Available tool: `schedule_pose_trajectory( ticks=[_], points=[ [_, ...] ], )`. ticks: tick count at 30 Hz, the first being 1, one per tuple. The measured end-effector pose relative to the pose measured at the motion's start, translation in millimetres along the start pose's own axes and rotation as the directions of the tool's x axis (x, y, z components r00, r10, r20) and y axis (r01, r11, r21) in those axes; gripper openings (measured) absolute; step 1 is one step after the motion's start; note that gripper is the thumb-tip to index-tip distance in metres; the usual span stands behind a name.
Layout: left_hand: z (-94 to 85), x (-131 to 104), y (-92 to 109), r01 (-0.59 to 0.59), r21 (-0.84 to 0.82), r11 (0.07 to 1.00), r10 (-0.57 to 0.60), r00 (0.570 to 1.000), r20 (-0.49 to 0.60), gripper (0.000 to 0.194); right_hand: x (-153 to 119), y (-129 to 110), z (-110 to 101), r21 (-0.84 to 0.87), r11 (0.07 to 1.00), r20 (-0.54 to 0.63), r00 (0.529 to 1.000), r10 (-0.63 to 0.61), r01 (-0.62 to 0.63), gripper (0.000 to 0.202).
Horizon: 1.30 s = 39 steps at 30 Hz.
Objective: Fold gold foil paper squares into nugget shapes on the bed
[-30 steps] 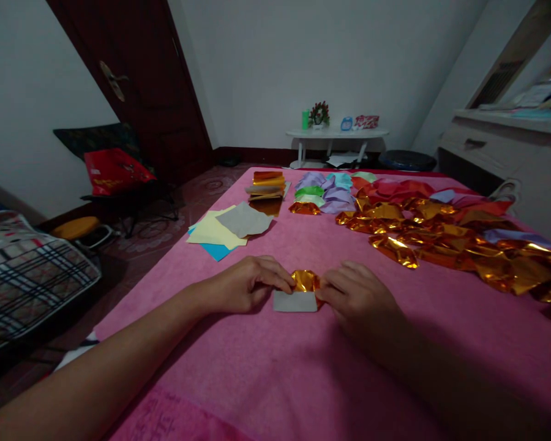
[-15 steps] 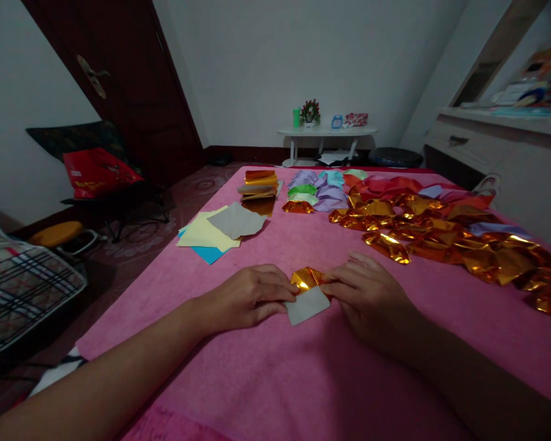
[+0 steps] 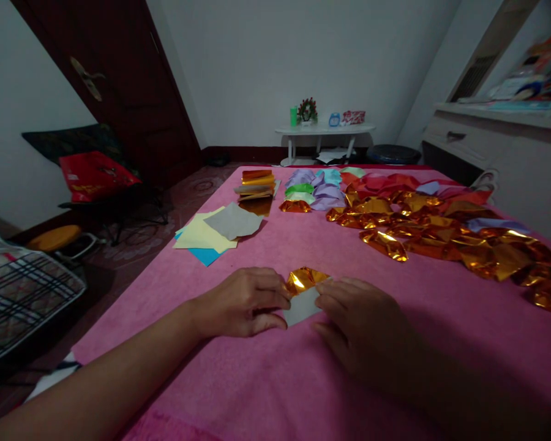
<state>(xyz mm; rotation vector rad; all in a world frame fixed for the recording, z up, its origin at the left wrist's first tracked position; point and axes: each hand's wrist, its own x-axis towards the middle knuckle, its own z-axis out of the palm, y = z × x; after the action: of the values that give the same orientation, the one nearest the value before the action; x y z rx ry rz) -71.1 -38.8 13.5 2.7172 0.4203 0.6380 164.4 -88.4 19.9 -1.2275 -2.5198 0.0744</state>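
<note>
A partly folded sheet of gold foil paper lies on the pink cloth in front of me, its grey back showing on the near flap. At its left edge, my left hand grips the paper between closed fingers and thumb. My right hand covers the right edge, fingertips pressed on the grey flap, with the thumb lower down near the cloth. That hand hides the paper's right corner. Beyond my left hand lie loose yellow sheets, a grey sheet and a blue sheet.
A stack of gold paper sits at the far left of the table. Many folded gold pieces spread across the right side, with purple, green and red folded pieces behind. A chair with a red bag stands left.
My right hand has shifted nearer and down, from the foil's upper right edge onto the grey flap. My left hand keeps its hold on the left edge.
</note>
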Motion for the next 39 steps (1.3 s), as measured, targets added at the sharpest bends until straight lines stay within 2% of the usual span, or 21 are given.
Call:
schedule_pose_trajectory(
  ticks=[4, 8, 14, 20, 29, 35, 39],
  points=[
    [3.3, -0.2, 1.3, 0.023, 0.042, 0.999, -0.022, 1.0, -0.019, 0.017, 3.0, -7.3, 0.8, -0.038, 0.999, 0.008, 0.999, 0.034, -0.034, 0.004],
    [6.0, 2.9, 2.2, 0.095, -0.074, 0.993, -0.1, 0.992, -0.073, 0.016, 5.5, -10.0, 3.0, -0.061, 0.997, -0.017, 0.999, 0.041, -0.042, 0.004],
    [11.4, 9.4, 4.5, 0.295, -0.202, 0.934, -0.321, 0.941, -0.11, 0.013, 8.7, -11.2, 6.2, -0.081, 0.993, -0.029, 0.996, 0.082, -0.084, 0.012],
    [17.9, 11.5, 5.6, 0.382, -0.263, 0.886, -0.428, 0.892, -0.147, 0.007, 7.5, -14.8, 7.3, -0.079, 0.991, -0.038, 0.994, 0.104, -0.107, 0.009],
    [19.0, 12.6, 6.6, 0.413, -0.194, 0.89, -0.444, 0.882, -0.157, 0.003, 5.7, -14.7, 7.7, -0.071, 0.994, -0.075, 0.994, 0.075, -0.08, 0.008],
    [19.2, 10.5, 7.1, 0.353, -0.155, 0.923, -0.377, 0.911, -0.168, 0.011, 5.3, -11.3, 2.6, -0.019, 0.995, -0.014, 0.995, 0.096, -0.097, 0.008],
    [19.3, 7.9, 9.2, 0.316, -0.057, 0.947, -0.321, 0.929, -0.181, 0.019, 3.7, -4.6, 0.9, 0.0, 0.996, -0.022, 0.995, 0.095, -0.095, 0.019]
  ],
)
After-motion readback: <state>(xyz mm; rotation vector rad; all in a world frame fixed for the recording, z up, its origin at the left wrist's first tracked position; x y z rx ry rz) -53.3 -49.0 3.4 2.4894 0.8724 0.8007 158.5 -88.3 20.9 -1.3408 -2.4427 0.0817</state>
